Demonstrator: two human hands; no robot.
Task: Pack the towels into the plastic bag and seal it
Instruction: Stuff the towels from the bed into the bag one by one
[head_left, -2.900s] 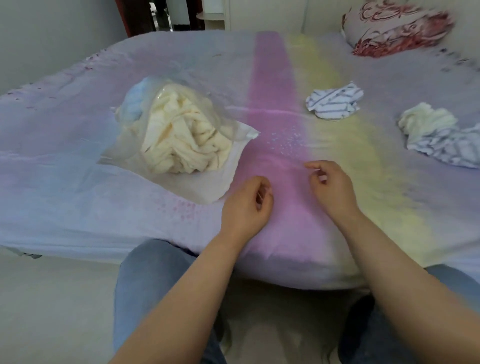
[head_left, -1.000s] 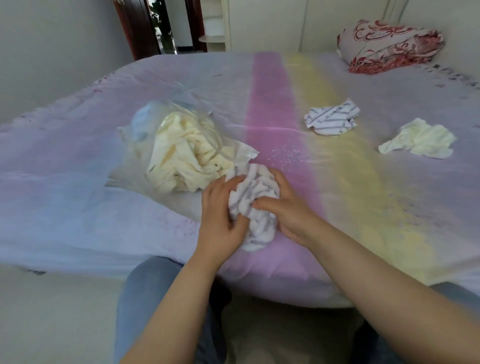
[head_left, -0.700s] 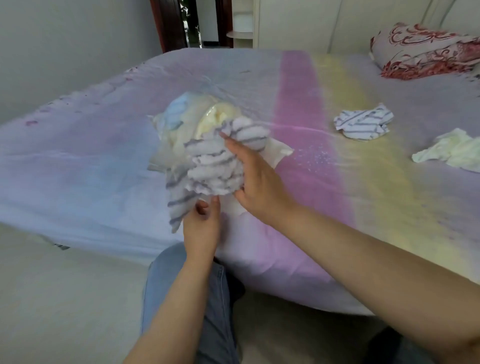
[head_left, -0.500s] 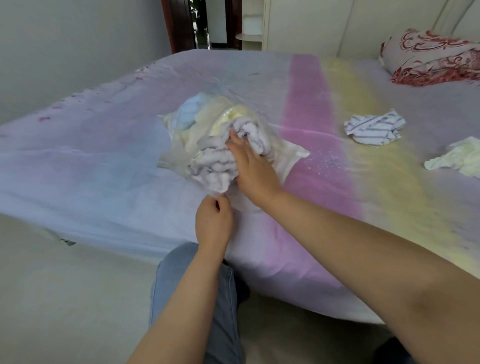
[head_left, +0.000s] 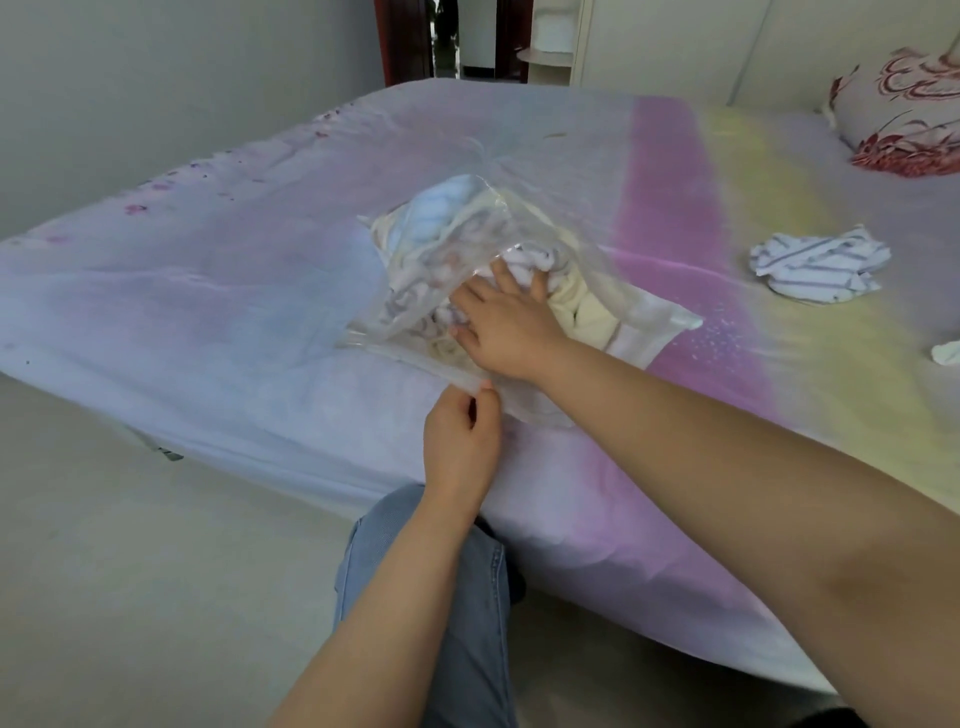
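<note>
Your left hand pinches the rim of the bag at mid-bed; your right hand is inside the mouth, fingers spread, pressing the striped towel against the cream towels. A second striped towel lies loose at 3 o'clock of the bag, well apart. Pillow at 1 o'clock. The bed has a pastel sheet; a doorway sits at 12.

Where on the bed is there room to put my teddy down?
Bare sheet left of the plastic bag, toward the wall-side edge, and between the bag and the striped towel. It is crowded at the bag's mouth, where both hands work.
</note>
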